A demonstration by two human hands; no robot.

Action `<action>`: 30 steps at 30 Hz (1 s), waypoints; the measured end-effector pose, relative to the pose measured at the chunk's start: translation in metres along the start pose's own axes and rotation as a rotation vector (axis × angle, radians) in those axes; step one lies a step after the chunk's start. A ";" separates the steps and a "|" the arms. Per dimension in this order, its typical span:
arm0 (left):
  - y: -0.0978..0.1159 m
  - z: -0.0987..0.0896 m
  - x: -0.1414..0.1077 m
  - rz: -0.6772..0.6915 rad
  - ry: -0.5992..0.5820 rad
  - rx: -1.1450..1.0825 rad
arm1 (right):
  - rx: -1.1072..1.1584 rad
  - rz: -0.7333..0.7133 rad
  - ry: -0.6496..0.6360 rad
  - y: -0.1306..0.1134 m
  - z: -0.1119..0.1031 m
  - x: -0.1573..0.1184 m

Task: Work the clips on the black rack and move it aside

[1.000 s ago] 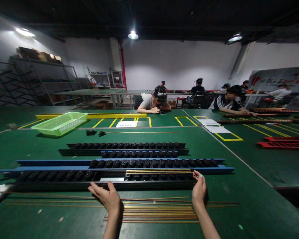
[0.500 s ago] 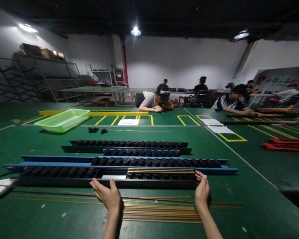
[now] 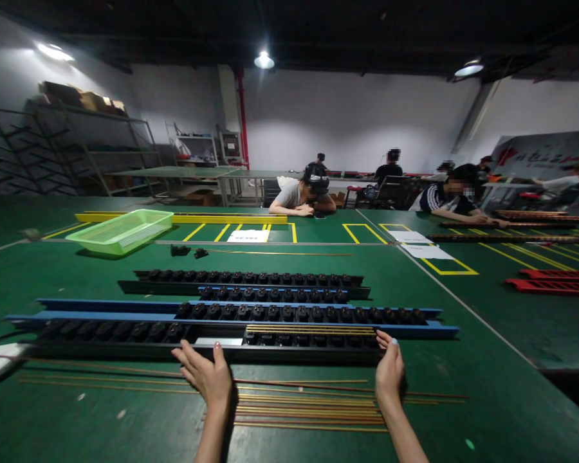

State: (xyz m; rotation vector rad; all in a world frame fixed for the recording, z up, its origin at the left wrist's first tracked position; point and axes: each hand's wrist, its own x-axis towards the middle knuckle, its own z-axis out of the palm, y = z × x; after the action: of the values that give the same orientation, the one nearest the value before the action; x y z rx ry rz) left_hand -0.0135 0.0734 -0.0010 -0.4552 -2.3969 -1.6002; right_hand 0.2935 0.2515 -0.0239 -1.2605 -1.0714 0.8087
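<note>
My left hand (image 3: 206,376) is open with spread fingers, its fingertips at the front edge of the nearest black channel (image 3: 139,351). At the right end of the brass rods (image 3: 311,330) lying on the black modules in that channel is my right hand (image 3: 390,368). Its fingers are bent by the rod ends; whether it grips them is unclear. Behind lie a blue channel (image 3: 101,316) with black modules and more filled channels. Several loose brass and reddish rods (image 3: 309,409) lie on the green table between my forearms.
A light green basket (image 3: 120,233) and a yellow channel (image 3: 222,219) lie at the back left. Red channels (image 3: 554,285) are at the far right. A white object (image 3: 0,361) sits at the left edge. People sit across the table, near white papers (image 3: 248,236).
Both hands have shifted very slightly left in the view, along with the channels. Otherwise their poses look the same.
</note>
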 end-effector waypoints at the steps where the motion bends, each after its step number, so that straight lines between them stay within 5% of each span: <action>1: 0.000 0.000 0.000 0.003 -0.005 0.003 | -0.001 -0.001 0.000 0.000 0.000 0.000; 23: -0.004 0.000 0.003 0.008 -0.049 0.023 | -0.133 -0.067 -0.014 0.003 -0.002 0.002; 30: -0.005 0.000 0.003 0.011 -0.010 0.021 | -0.354 -0.272 -0.110 -0.015 -0.035 0.040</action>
State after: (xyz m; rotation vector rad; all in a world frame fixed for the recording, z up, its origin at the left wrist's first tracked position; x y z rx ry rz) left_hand -0.0177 0.0717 -0.0042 -0.4722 -2.4123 -1.5702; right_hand 0.3386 0.2745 -0.0011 -1.3343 -1.4867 0.4982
